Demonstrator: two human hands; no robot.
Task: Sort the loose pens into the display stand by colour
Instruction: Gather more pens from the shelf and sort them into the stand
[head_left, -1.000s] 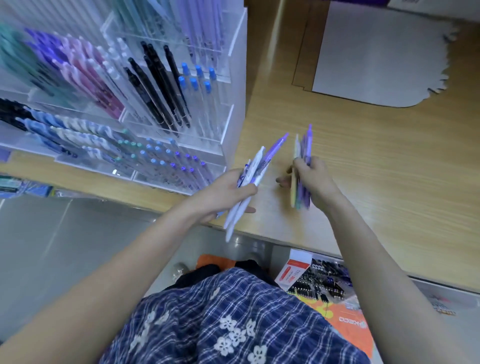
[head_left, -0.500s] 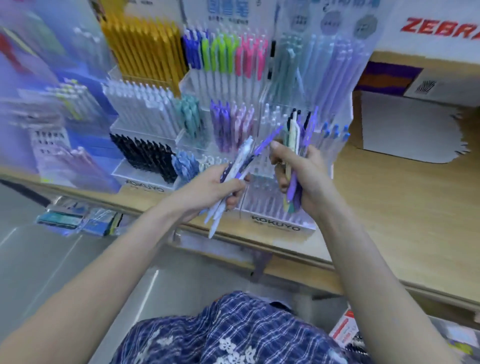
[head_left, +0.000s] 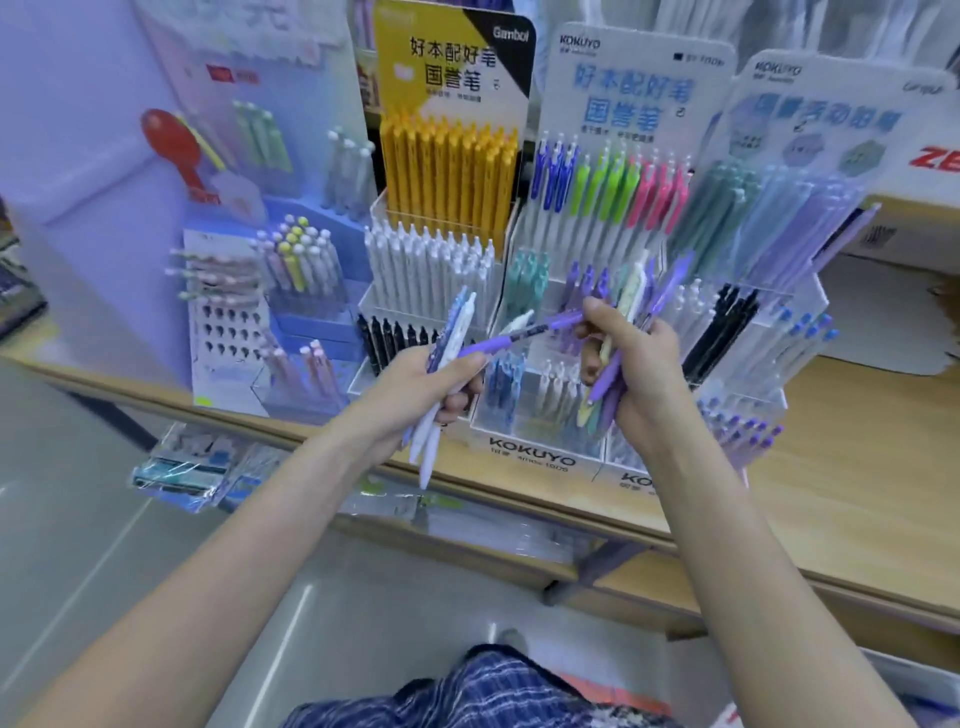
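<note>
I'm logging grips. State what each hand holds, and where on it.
Left hand grips a bundle of pale pens mid-barrel. Right hand holds mixed pens around their barrels and pinches a purple pen at one end.

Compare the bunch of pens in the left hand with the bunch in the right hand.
The left hand's bunch is mostly white and pale blue; the right hand's bunch mixes purple, cream and green. The left bunch leans right; the right bunch fans wider. Both are gripped mid-barrel before the KOKUYO stand.
</note>
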